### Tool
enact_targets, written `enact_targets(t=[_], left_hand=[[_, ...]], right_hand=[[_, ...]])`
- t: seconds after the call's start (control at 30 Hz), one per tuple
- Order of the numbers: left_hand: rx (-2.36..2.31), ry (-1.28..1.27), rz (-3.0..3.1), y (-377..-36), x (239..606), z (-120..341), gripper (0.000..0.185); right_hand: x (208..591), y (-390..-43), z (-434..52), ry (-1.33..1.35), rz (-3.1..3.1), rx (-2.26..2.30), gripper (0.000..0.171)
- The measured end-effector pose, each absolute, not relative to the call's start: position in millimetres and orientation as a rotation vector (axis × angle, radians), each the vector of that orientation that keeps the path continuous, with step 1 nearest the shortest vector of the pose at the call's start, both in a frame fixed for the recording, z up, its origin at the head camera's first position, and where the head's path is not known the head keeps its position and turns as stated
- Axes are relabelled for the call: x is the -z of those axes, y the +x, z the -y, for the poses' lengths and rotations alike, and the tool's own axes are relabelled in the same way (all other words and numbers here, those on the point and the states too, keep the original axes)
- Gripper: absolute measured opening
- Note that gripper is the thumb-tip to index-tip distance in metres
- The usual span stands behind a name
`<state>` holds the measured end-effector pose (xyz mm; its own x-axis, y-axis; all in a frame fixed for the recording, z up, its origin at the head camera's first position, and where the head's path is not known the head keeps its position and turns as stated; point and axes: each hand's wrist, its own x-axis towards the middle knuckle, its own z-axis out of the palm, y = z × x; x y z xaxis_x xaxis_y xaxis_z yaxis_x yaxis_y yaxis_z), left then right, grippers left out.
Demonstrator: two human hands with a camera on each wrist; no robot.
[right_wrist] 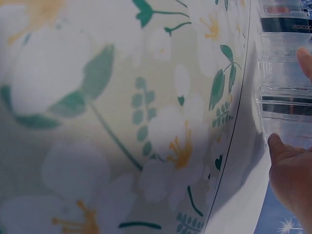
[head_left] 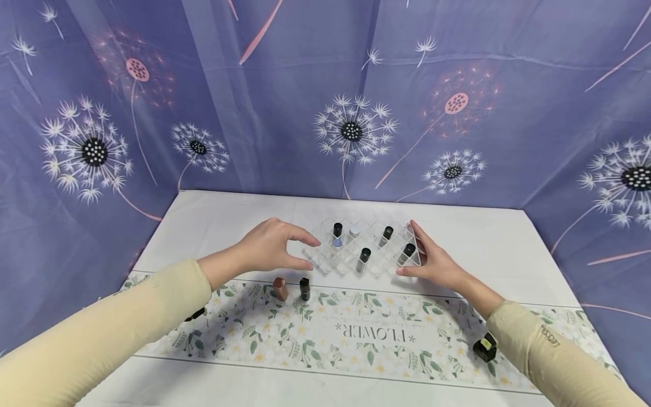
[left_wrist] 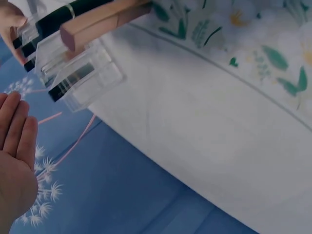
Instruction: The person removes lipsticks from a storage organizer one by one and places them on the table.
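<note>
A clear lipstick organizer [head_left: 373, 268] with diamond-shaped compartments stands on the white table. Several lipsticks are in it, among them a black-capped lipstick [head_left: 364, 259] at the front. My right hand [head_left: 434, 261] grips the organizer's right end, thumb at the front corner and fingers behind. In the right wrist view the thumb meets the corner of the clear organizer [right_wrist: 287, 127]. At the left end my left hand [head_left: 269, 246] is spread, thumb and fingers apart, holding nothing. Closer to me than the left hand, a rose-gold lipstick [head_left: 280, 289] and a black lipstick [head_left: 304, 289] stand upright.
A floral runner [head_left: 356, 316] printed with FLOWER crosses the white table [head_left: 229, 215]. A black wrist device [head_left: 485, 347] shows beside the right sleeve. Purple dandelion-print cloth [head_left: 274, 130] hangs behind and at both sides.
</note>
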<state>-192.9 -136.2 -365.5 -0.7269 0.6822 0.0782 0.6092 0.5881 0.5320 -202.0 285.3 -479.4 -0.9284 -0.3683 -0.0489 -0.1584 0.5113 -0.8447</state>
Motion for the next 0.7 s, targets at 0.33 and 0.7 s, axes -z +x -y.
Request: enact_targets(t=[0.33,0.7], left_hand=[[-0.805,1.089,-2.723,-213,360,128,0.046],[-0.782,1.059,-2.745,-230,358,122,0.052]], right_hand=[[479,-201,-285,-0.449,-2.531,1.376,0.129],[477,-201,-284,-0.435,-2.537,1.364,0.13]])
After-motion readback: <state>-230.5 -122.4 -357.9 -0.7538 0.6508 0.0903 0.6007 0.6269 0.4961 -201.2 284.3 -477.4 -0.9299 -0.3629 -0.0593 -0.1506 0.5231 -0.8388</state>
